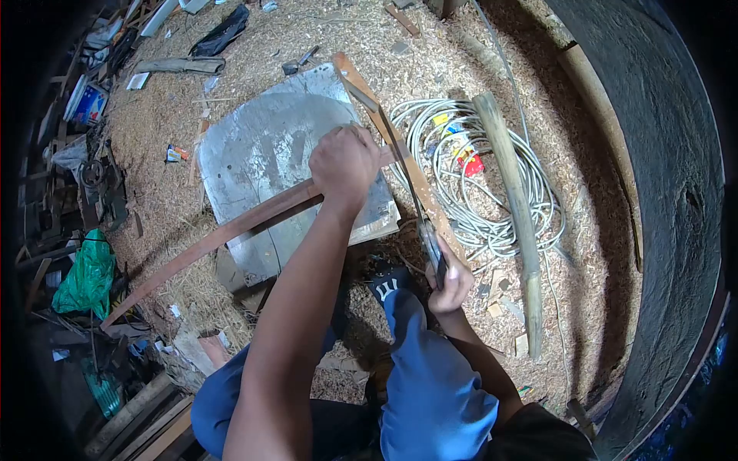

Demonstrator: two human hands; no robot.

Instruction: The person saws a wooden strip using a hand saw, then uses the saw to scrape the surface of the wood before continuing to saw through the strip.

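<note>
My left hand (343, 164) is closed round a long reddish-brown wooden strip (231, 228). It presses the strip against a worn grey metal-faced board (269, 123). The strip slants from the lower left up past the board's right edge. In my right hand (452, 283) is the handle of a hand saw (413, 178). The saw's narrow blade points away from me and crosses the strip near its right end. Whether the teeth have cut in cannot be made out. Alongside the blade lies another brown wooden piece (432, 207).
A coil of pale cable (553, 201) lies to the right, with a bare wooden pole (513, 207) across it. Wood shavings cover the ground. A big dark curved slab (676, 192) bounds the right side. Scrap and a green plastic bag (86, 275) are at the left.
</note>
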